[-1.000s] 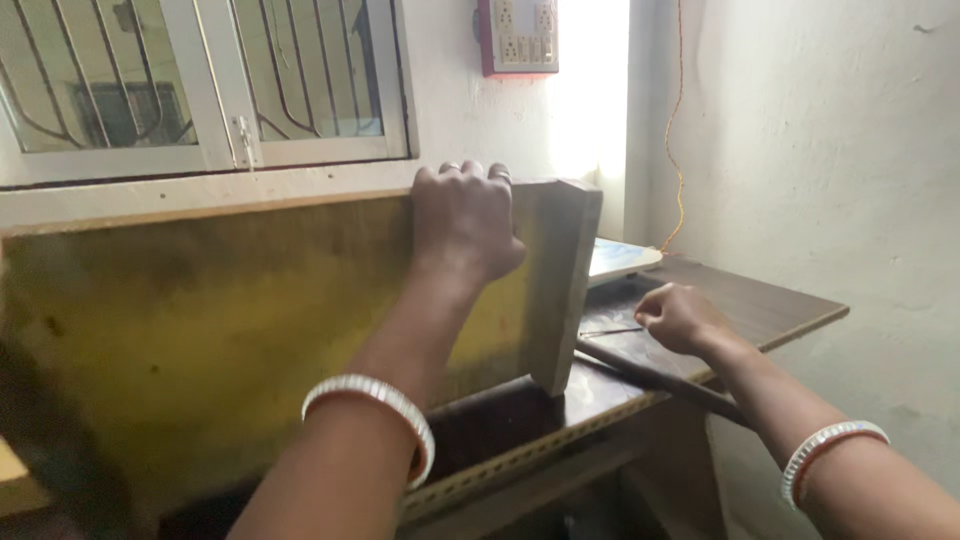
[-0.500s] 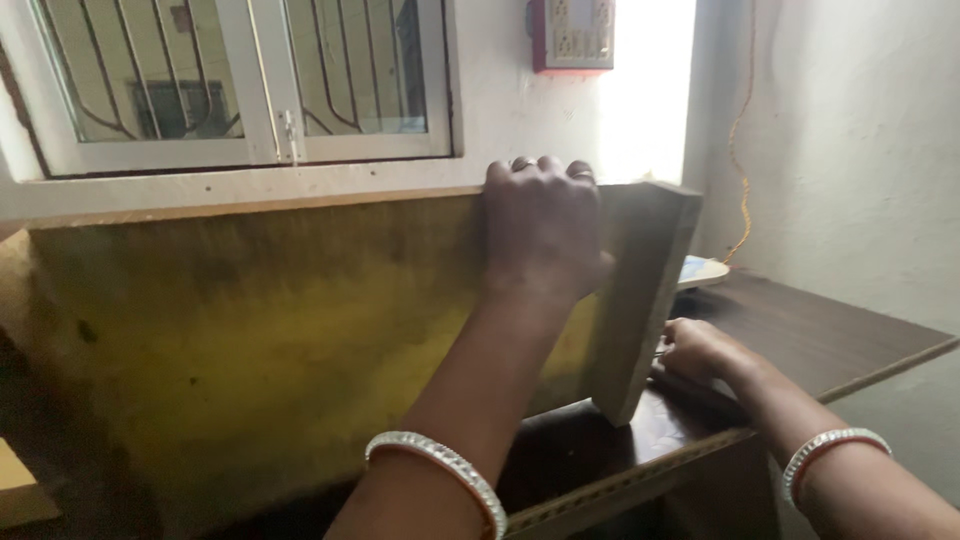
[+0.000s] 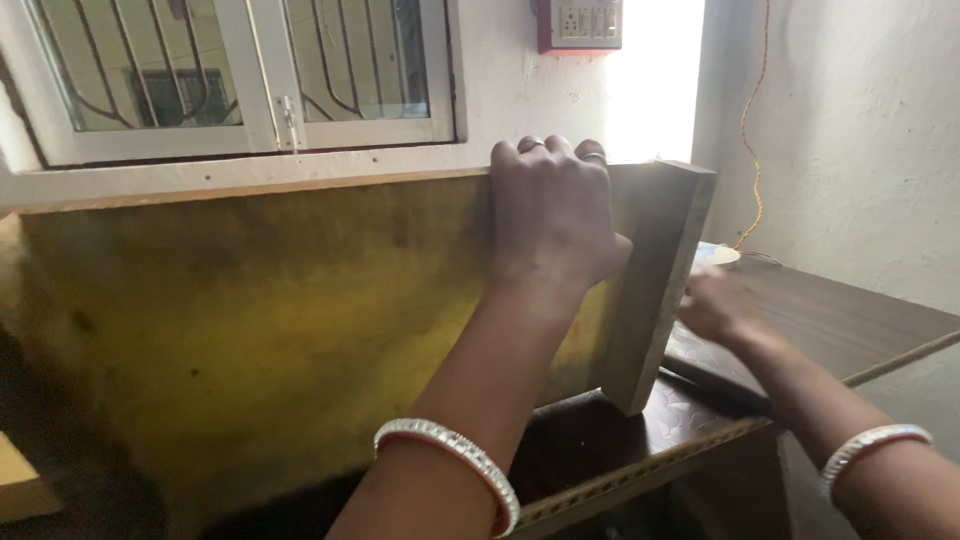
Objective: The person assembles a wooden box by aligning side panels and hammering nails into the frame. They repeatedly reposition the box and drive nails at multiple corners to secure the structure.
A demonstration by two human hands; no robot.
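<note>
Holding up a big flat yellow-brown wooden board [image 3: 260, 330] on the dark brown table [image 3: 850, 320], under the white window [image 3: 240, 80]. Left hand [image 3: 552, 215] gripping its top edge, fingers [image 3: 545, 150] curled over. Right hand [image 3: 715, 305] blurry beside the board's thick end; cannot tell about its fingers.

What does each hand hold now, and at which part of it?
The left hand grips the top edge of the upright wooden board, near its right end. The right hand is blurred behind the board; its hold cannot be told.
</note>
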